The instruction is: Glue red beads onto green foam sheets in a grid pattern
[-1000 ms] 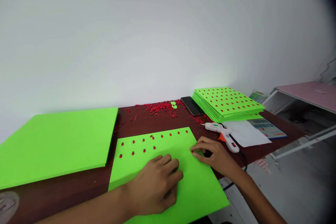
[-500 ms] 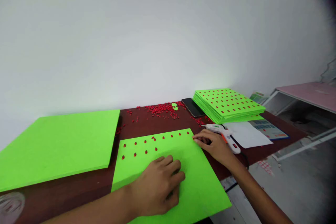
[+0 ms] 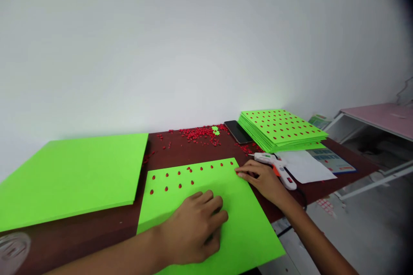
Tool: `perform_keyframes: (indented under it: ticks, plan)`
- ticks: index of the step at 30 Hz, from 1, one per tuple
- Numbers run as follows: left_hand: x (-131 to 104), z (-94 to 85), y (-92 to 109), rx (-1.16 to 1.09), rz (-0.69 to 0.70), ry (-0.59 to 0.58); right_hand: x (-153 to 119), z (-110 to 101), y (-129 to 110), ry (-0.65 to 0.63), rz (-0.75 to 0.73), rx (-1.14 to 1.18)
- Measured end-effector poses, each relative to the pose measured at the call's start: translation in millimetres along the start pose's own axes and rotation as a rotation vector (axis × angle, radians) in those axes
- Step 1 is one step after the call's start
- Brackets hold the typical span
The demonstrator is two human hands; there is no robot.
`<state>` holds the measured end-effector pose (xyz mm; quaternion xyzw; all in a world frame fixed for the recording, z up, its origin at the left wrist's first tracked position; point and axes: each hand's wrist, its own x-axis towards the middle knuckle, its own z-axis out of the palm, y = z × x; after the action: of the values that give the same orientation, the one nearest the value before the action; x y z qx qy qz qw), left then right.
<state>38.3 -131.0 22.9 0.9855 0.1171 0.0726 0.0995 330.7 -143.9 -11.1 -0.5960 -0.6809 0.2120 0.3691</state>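
A bright green sheet (image 3: pixel 245 223) lies on the dark red table, with red drop-shaped pieces (image 3: pixel 180 186) in two rows near its far edge. My left hand (image 3: pixel 196 227) rests on the middle of this sheet with its fingers curled; whether anything is under them is hidden. At the sheet's far right corner, my right hand (image 3: pixel 261 178) pinches a small red piece (image 3: pixel 237 172) between thumb and fingertips. Just right of that hand lies a white glue gun (image 3: pixel 280 171) with an orange trigger.
Plain green sheets (image 3: pixel 80 172) lie at the left. Loose red pieces (image 3: pixel 200 133), a phone (image 3: pixel 238 132) and a stack of red-dotted green sheets (image 3: pixel 280 126) are along the back. White paper (image 3: pixel 305 166) lies at the right, near a pink-topped table (image 3: pixel 383 116).
My right fingertips have shifted very slightly left at the sheet's edge. My left hand stays in place, and the view has moved a little.
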Motion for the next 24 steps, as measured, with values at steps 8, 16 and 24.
perform_keyframes:
  ticks: [8, 16, 24]
  plan:
    - [-0.2, 1.6, -0.2, 0.009, 0.004, 0.011, -4.3, -0.9, 5.0, 0.044, -0.033, -0.026]
    - [-0.4, -0.8, 1.2, 0.013, 0.001, 0.007, -4.5, -0.3, 2.4, 0.027, -0.056, -0.04]
    - [-1.1, 2.2, 0.6, 0.017, -0.01, 0.017, -5.3, -0.9, 3.4, 0.017, -0.053, -0.048]
